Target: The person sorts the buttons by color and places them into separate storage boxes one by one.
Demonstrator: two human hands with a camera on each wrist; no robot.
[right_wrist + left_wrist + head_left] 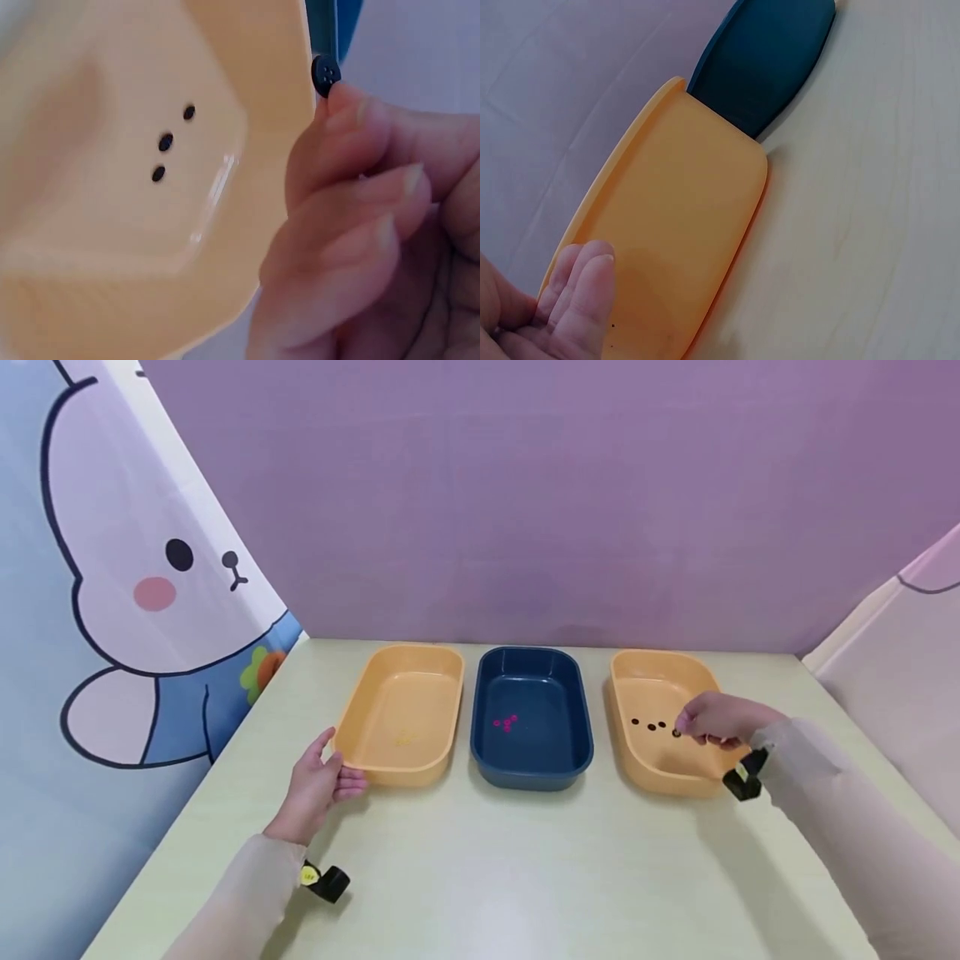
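My right hand point(712, 718) pinches a small black button point(326, 75) between thumb and forefinger, above the right yellow tray point(630, 752). Inside that tray lie three more black buttons point(166, 142). At the near left corner of the left yellow tray point(393, 774), my left hand point(315, 789) rests with its fingers fairly straight against the outer wall. Several small yellow pieces point(406, 737), faint against the same colour, lie in this tray. Between the two stands a dark blue tray point(532, 775) with several small pink rings or buttons point(507, 723) on its floor.
All three trays stand in a row on a pale wood-look table point(480, 860). A purple cloth point(525, 510) hangs behind the table, and a cloth with a cartoon animal point(150, 568) hangs to the left. Each wrist carries a black camera mount point(327, 882).
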